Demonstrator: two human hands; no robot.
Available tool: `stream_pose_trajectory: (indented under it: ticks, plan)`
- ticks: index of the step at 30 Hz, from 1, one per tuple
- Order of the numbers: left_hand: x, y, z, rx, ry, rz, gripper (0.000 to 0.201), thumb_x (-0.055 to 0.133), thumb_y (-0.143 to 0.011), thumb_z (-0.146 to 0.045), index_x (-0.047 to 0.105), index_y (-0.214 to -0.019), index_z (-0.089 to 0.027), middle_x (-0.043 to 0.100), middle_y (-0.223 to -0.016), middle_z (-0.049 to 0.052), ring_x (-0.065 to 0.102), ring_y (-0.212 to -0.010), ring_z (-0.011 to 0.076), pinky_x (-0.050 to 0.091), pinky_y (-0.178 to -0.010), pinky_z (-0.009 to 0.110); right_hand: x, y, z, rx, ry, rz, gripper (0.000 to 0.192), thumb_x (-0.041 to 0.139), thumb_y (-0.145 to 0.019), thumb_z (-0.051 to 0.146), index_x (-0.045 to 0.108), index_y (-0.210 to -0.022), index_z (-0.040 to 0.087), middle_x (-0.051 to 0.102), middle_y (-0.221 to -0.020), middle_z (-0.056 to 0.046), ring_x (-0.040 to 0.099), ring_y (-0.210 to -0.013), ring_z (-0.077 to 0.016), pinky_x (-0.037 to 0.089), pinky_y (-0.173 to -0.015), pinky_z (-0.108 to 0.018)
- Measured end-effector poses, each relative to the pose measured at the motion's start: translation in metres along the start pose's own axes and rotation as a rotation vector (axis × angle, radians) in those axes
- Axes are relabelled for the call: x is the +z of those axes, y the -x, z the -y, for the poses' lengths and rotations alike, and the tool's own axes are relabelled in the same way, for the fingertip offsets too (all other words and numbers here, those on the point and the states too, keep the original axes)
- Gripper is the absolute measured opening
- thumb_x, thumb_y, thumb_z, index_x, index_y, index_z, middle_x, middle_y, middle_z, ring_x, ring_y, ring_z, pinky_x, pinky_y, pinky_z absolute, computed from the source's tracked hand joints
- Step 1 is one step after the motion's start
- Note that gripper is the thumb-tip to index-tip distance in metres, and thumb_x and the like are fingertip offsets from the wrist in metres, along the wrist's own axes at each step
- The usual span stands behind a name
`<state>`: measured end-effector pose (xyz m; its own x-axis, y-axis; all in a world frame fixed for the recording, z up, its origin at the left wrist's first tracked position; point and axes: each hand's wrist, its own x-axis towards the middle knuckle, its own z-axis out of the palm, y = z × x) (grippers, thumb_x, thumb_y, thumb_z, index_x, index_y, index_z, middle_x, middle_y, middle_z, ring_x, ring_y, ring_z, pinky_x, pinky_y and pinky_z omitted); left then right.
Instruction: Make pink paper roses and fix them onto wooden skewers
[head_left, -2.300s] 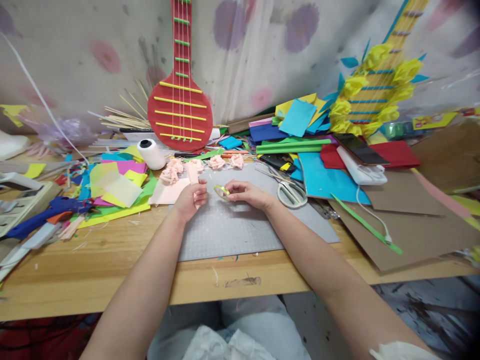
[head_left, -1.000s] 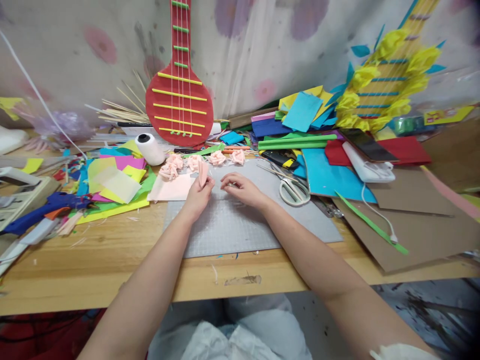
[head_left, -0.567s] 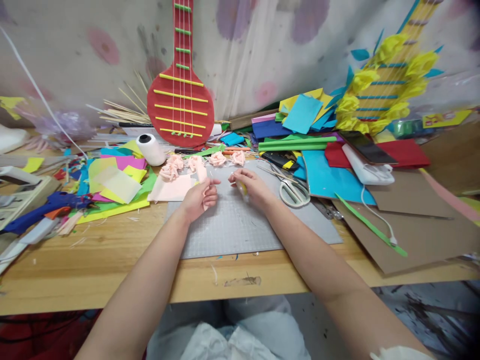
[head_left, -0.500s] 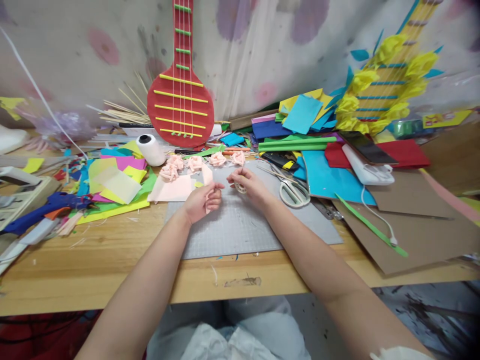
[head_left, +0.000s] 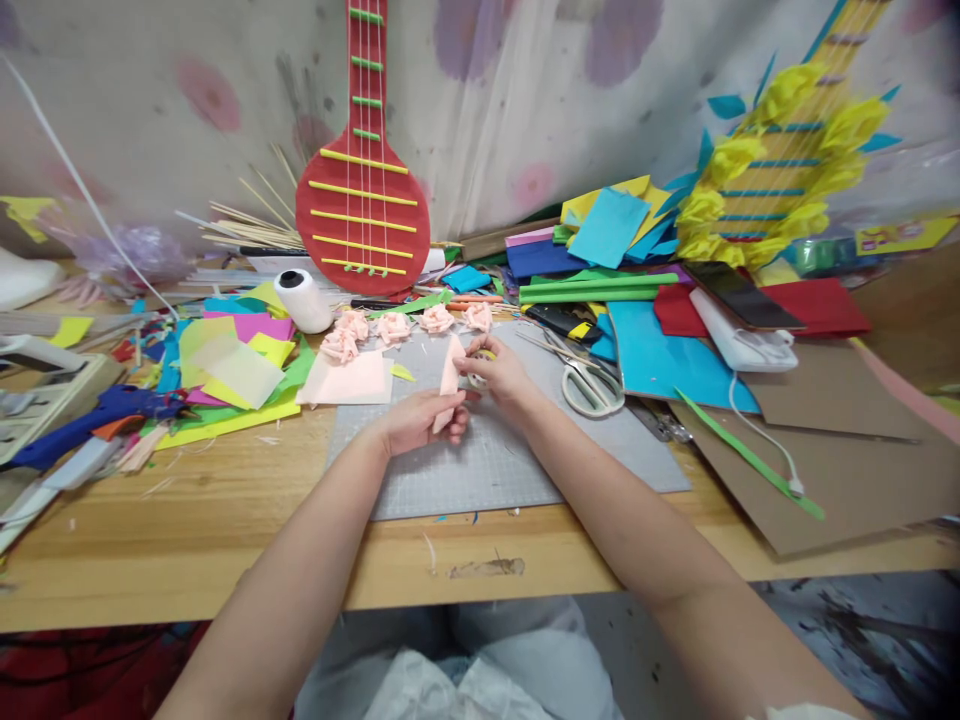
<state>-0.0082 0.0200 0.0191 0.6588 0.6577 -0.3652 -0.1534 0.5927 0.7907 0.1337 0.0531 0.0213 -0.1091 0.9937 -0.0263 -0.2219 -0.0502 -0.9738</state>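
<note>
Over the grey cutting mat, my left hand pinches the lower part of a narrow pale pink paper strip, which stands upright. My right hand is closed around a small roll of tape, mostly covered by the fingers. Its fingertips meet the strip's right edge. Left of the hands lies a pale pink sheet with a small yellow-green scrap beside it. Behind are several pink paper roses in a row.
Scissors lie right of the mat, near a blue sheet and brown cardboard. A thread spool, coloured paper and a blue glue gun are left. A red paper instrument and a yellow one stand behind.
My left hand has moved right with the pink strip, bringing it up to my right hand. The right fingertips now touch the strip; before, the hands were apart.
</note>
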Motion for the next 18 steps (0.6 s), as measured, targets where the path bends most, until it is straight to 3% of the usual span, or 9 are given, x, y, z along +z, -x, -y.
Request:
stream_pose_trajectory:
  ticks: [2, 4, 7, 10, 13, 18]
  plan:
    - [0.001, 0.001, -0.001, 0.083, -0.125, -0.111, 0.029, 0.056, -0.076, -0.034, 0.054, -0.096, -0.013, 0.058, -0.075, 0.005, 0.056, -0.067, 0.0125, 0.046, -0.066, 0.028, -0.004, -0.002, 0.003, -0.028, 0.018, -0.027, 0.036, 0.071, -0.048, 0.026, 0.040, -0.064, 0.019, 0.047, -0.056, 0.008, 0.044, -0.050, -0.0062, 0.032, -0.049, -0.022]
    - [0.000, 0.000, -0.002, 0.240, -0.296, -0.253, 0.033, 0.059, -0.073, -0.038, 0.056, -0.096, -0.014, 0.061, -0.085, 0.006, 0.057, -0.077, 0.0146, 0.044, -0.075, 0.030, -0.008, -0.003, 0.005, -0.039, 0.032, -0.035, 0.037, 0.071, -0.048, 0.028, 0.040, -0.064, 0.020, 0.047, -0.056, 0.007, 0.044, -0.051, -0.0069, 0.032, -0.051, -0.023]
    - [0.000, -0.006, -0.001, 0.491, -0.500, -0.451, 0.032, 0.062, -0.068, -0.039, 0.060, -0.089, -0.014, 0.062, -0.088, 0.004, 0.056, -0.082, 0.0147, 0.041, -0.078, 0.028, -0.009, -0.003, 0.006, -0.056, 0.060, -0.034, 0.037, 0.072, -0.047, 0.028, 0.041, -0.065, 0.020, 0.048, -0.057, 0.007, 0.044, -0.053, -0.0078, 0.032, -0.053, -0.023]
    - [0.003, -0.011, 0.002, 0.618, -0.493, -0.586, 0.028, 0.062, -0.067, -0.039, 0.062, -0.082, -0.015, 0.064, -0.082, 0.003, 0.056, -0.079, 0.0143, 0.041, -0.075, 0.025, -0.008, -0.003, 0.005, -0.081, 0.110, -0.034, 0.036, 0.072, -0.048, 0.029, 0.042, -0.065, 0.020, 0.048, -0.060, 0.006, 0.044, -0.057, -0.0086, 0.033, -0.055, -0.024]
    - [0.007, -0.012, 0.003, 0.637, -0.398, -0.678, 0.024, 0.067, -0.062, -0.036, 0.063, -0.074, -0.016, 0.063, -0.074, 0.002, 0.056, -0.070, 0.0131, 0.042, -0.068, 0.024, -0.007, -0.004, 0.003, -0.110, 0.159, -0.038, 0.035, 0.071, -0.049, 0.031, 0.042, -0.065, 0.020, 0.048, -0.063, 0.005, 0.045, -0.060, -0.0098, 0.034, -0.057, -0.025]
    - [0.007, -0.013, 0.003, 0.514, -0.265, -0.724, 0.026, 0.071, -0.054, -0.035, 0.064, -0.068, -0.014, 0.061, -0.062, 0.001, 0.052, -0.056, 0.0100, 0.039, -0.055, 0.021, -0.005, -0.007, 0.000, -0.173, 0.237, -0.041, 0.034, 0.070, -0.052, 0.032, 0.041, -0.065, 0.020, 0.048, -0.066, 0.004, 0.045, -0.065, -0.0105, 0.037, -0.063, -0.026]
